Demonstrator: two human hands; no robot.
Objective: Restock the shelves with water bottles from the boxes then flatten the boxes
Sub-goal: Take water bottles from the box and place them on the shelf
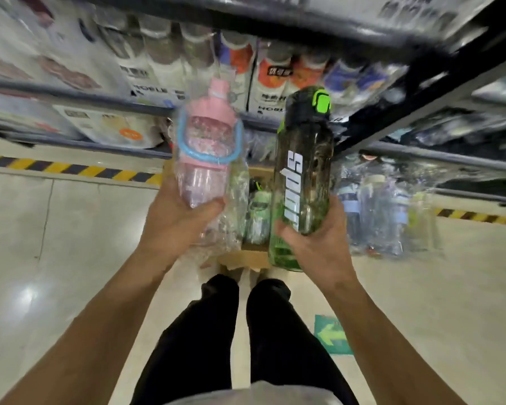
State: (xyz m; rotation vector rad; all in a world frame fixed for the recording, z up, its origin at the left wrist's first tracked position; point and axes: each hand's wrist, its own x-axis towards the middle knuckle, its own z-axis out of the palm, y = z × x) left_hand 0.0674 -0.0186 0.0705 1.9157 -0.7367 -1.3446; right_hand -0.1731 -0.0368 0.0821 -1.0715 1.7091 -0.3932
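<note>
My left hand (177,220) grips the base of a pink bottle (205,144) with a blue handle loop, wrapped in clear plastic. My right hand (316,235) grips the lower part of a tall dark-green bottle (303,171) with a black and bright-green lid and white lettering. Both bottles are held up in front of the shelves (146,108). Below them on the floor sits an open cardboard box (246,258) with more wrapped bottles inside; my hands hide part of it.
Several wrapped bottles (386,211) stand on the floor under the right shelf. Boxed goods and bottles (278,74) fill the shelf ahead. Yellow-black hazard tape (70,169) runs along the shelf base. My legs stand just behind the box; a green arrow sticker (332,336) marks the floor.
</note>
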